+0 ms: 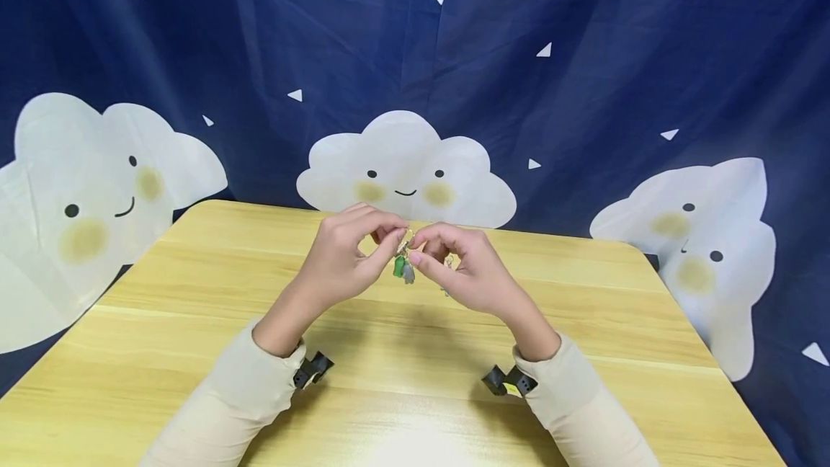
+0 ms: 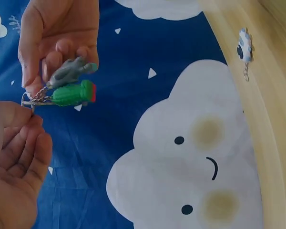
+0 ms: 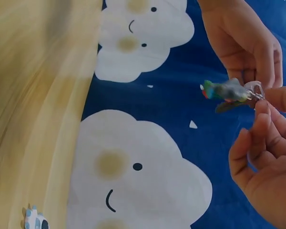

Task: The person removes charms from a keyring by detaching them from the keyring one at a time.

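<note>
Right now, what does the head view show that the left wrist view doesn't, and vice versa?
Only the head view shows the cream cloth sleeves and black wrist devices. Only the left wrist view shows the red end of the ridged green charm and, unobstructed, a white-and-blue charm. Both show the green charm, small grey charm, left hand, right hand, light wooden table and navy cloth with white clouds.
</note>
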### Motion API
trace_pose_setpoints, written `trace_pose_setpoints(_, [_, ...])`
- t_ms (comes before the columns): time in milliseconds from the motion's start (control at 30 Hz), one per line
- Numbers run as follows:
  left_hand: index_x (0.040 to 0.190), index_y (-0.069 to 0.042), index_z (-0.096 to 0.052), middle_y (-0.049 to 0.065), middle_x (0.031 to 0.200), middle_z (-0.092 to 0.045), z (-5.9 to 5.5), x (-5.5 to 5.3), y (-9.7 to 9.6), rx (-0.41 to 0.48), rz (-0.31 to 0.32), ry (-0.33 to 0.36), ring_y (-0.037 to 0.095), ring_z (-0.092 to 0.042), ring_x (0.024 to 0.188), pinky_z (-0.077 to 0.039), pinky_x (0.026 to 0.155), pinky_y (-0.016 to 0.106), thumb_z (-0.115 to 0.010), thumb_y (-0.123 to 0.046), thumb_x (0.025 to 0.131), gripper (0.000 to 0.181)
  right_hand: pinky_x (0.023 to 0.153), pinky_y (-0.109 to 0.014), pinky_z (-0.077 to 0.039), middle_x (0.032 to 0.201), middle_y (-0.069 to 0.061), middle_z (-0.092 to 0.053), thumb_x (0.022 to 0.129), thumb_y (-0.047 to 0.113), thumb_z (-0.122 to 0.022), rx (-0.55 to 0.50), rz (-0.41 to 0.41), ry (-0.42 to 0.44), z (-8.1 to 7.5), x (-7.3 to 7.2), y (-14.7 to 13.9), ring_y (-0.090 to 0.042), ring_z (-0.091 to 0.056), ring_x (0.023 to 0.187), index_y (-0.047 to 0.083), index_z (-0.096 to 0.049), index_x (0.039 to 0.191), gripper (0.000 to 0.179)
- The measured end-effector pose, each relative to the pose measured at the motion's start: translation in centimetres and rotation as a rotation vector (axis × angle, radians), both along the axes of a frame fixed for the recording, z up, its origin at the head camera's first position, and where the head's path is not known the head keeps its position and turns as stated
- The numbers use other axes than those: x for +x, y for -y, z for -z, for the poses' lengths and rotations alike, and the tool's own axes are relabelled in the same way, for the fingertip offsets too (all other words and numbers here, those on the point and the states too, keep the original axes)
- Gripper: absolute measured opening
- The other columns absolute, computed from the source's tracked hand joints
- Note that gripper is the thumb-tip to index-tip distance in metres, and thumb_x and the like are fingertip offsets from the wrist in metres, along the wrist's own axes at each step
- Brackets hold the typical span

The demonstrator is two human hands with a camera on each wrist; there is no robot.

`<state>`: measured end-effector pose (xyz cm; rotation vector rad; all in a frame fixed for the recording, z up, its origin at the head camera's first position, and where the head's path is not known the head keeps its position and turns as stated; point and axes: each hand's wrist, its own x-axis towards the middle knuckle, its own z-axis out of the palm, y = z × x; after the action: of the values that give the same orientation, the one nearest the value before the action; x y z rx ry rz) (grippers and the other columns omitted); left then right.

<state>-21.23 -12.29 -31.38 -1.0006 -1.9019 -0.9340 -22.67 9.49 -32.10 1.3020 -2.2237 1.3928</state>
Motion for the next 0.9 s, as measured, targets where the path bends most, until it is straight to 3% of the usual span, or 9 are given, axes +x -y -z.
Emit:
trace_pose_setpoints(167, [0.096, -0.002, -0.077, 0.001, 0.077, -0.070, -0.1, 0.2, -0.3, 0.031, 0.002, 0.051, 0.011, -0.062, 0.070, -0.053, 0.060, 0.027, -0.074, 0.001, 0.088, 0.009, 0.059, -0.027, -0.044, 0.072, 0.006, -0.060, 0.096, 0.002, -0.068, -0.040, 0.036, -0.088, 0.1, 0.3, 0.4, -0.013, -0.053, 0.065, 0.008, -0.071, 0.102, 0.008])
trace_pose_setpoints(400, [0.095, -0.003, -0.077, -0.001, 0.077, -0.070, -0.1, 0.3, -0.2, 0.035, -0.011, 0.110, 0.010, -0.063, 0.069, -0.053, 0.059, 0.025, -0.075, -0.002, 0.089, 0.006, 0.060, -0.027, -0.045, 0.072, 0.006, -0.059, 0.099, 0.007, -0.066, -0.062, 0.029, -0.100, 0.4, 0.2, 0.6, -0.013, -0.053, 0.065, 0.005, -0.069, 0.100, 0.004])
trace_pose_setpoints(633, [0.094, -0.004, -0.077, 0.000, 0.078, -0.072, -0.1, 0.2, -0.2, 0.079, -0.031, 0.116, 0.010, -0.065, 0.068, -0.054, 0.059, 0.025, -0.074, -0.002, 0.090, 0.005, 0.056, -0.027, -0.046, 0.069, 0.005, -0.061, 0.092, -0.001, -0.073, -0.061, 0.018, -0.113, 0.7, 0.0, 0.9, -0.011, -0.052, 0.062, 0.006, -0.069, 0.099, 0.010])
trace_pose_setpoints(900, [0.094, -0.004, -0.077, -0.001, 0.078, -0.072, -0.1, 0.3, -0.5, 0.081, -0.021, 0.121, 0.010, -0.065, 0.068, -0.055, 0.059, 0.027, -0.073, -0.001, 0.091, 0.005, 0.053, -0.026, -0.043, 0.068, 0.004, -0.062, 0.091, 0.000, -0.074, -0.087, 0.048, -0.154, 1.0, 0.0, 1.3, -0.010, -0.050, 0.060, 0.007, -0.070, 0.095, 0.008])
